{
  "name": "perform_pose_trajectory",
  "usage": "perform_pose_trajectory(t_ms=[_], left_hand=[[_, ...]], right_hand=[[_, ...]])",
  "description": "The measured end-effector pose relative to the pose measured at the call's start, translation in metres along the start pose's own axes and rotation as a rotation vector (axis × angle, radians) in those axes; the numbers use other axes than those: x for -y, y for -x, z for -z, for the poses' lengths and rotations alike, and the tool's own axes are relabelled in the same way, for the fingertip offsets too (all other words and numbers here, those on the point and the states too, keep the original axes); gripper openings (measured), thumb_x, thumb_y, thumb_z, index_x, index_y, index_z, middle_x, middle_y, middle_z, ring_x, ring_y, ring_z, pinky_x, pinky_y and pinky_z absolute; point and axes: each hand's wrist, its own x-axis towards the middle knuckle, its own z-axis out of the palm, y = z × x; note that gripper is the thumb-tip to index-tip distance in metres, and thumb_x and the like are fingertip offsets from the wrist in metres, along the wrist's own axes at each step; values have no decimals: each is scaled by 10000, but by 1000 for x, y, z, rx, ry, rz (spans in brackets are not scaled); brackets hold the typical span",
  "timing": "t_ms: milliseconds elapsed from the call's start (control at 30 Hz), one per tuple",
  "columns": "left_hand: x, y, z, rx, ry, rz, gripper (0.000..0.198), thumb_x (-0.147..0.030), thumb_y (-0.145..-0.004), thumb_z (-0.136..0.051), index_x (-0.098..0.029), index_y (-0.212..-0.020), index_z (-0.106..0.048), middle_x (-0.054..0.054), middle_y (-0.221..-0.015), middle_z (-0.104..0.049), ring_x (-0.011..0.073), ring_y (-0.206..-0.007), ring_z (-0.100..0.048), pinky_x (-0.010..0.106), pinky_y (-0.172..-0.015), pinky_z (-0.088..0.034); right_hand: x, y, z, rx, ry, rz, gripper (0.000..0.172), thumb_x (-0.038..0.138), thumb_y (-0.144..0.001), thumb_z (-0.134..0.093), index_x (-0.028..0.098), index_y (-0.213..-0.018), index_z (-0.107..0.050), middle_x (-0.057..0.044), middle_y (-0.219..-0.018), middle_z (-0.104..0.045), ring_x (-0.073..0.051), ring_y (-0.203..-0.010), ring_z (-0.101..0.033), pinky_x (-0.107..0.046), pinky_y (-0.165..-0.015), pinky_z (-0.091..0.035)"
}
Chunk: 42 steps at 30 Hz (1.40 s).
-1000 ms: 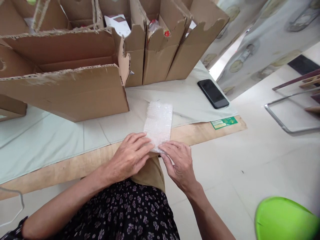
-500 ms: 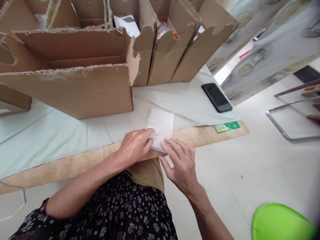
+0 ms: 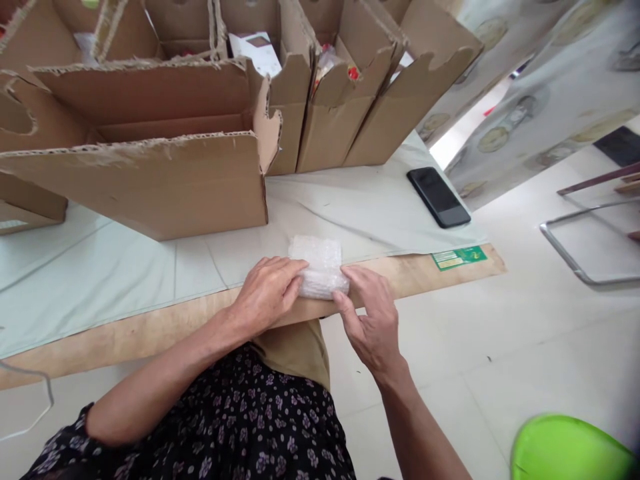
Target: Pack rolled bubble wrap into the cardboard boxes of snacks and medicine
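A bubble wrap piece (image 3: 318, 257) lies at the table's front edge, its near part folded over into a thicker roll. My left hand (image 3: 270, 290) grips the left end of this fold between thumb and fingers. At the right end, my right hand (image 3: 369, 310) has its thumb and fingers around the folded part. Whatever may be inside the wrap cannot be made out.
An open cardboard box (image 3: 210, 190) stands behind the left hand, with several more boxes (image 3: 330, 130) behind it. A black phone (image 3: 439, 197) lies at the right on the pale cloth (image 3: 350, 207). A green stool (image 3: 565, 453) is at lower right.
The bubble wrap's near end has been folded away from the body, and the wrap looks shorter and thicker. My right hand has closed on its right end.
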Motion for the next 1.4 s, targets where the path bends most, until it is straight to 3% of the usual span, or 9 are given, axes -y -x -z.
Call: perform_pose_trajectory(t_ms=[267,400,533,667,800,900,1100,1267,1400], left_hand=[[3,-6,-3,-103,-57,120,251,-200,-955,-580,-142,-1168,-698,105,-986,-703,241,-881,-665,392,-820,-563],[-8,12,9,-262,357,324,316,-280,-937,-629,-155,-1224,-666,89,-1030,-698,205,-886,-656,361,-829,-558],[-26,30,16,-187,1038,673,443,-324,-894,-731,-192,-1300,-614,99,-1218,-702,224,-1098,-677,391,-995,-541],[-36,35,9,-97,1537,717,467,-309,-829,-825,-178,-1240,-646,95,-1238,-702,254,-1198,-644,421,-1087,-492],[-33,34,4,-274,1662,819,576,-283,-753,-892,-205,-1269,-647,44,-1111,-717,208,-1069,-664,376,-1001,-523],[-30,35,6,-373,1638,822,610,-257,-711,-913,-211,-1270,-673,21,-1052,-714,176,-1023,-656,313,-955,-517],[-32,33,10,-361,1675,795,575,-259,-685,-920,-230,-1215,-699,3,-964,-722,146,-936,-645,260,-879,-499],[-24,35,15,-363,1628,731,521,-293,-732,-905,-259,-1208,-697,-8,-967,-700,132,-896,-614,238,-836,-477],[-10,39,29,-417,1578,535,443,-344,-808,-862,-276,-1219,-713,15,-1031,-703,146,-922,-623,248,-846,-498]], right_hand=[[-3,1,-9,154,169,158,266,177,-975,-627,192,-1239,-662,-108,-1268,-738,-305,-1258,-622,-462,-1038,-449],[-7,-9,-14,82,119,103,196,177,-1019,-585,176,-1180,-696,-85,-1082,-787,-253,-1043,-693,-418,-947,-482],[4,-13,-10,66,-84,-38,188,223,-1029,-584,197,-1156,-719,-66,-1011,-786,-225,-934,-706,-389,-883,-521],[28,-10,-7,167,-325,-196,195,243,-1021,-593,230,-1161,-728,-47,-1068,-788,-204,-962,-720,-356,-866,-555],[35,-7,-7,151,-340,-230,176,270,-997,-629,242,-1138,-730,-51,-1082,-774,-214,-1007,-707,-388,-927,-550],[29,-4,-7,88,-399,-340,298,372,-954,-693,233,-1218,-701,-101,-1228,-727,-251,-1133,-680,-433,-997,-549],[32,-8,-9,343,-877,-593,654,533,-854,-790,247,-1403,-580,-141,-1388,-686,-262,-1182,-711,-371,-933,-616],[44,-26,-13,302,-800,-541,224,424,-915,-743,223,-1013,-732,-55,-926,-796,-186,-800,-755,-251,-698,-613],[48,-56,6,251,-561,-289,87,318,-927,-722,258,-970,-767,-11,-882,-786,-163,-767,-741,-216,-677,-591]])
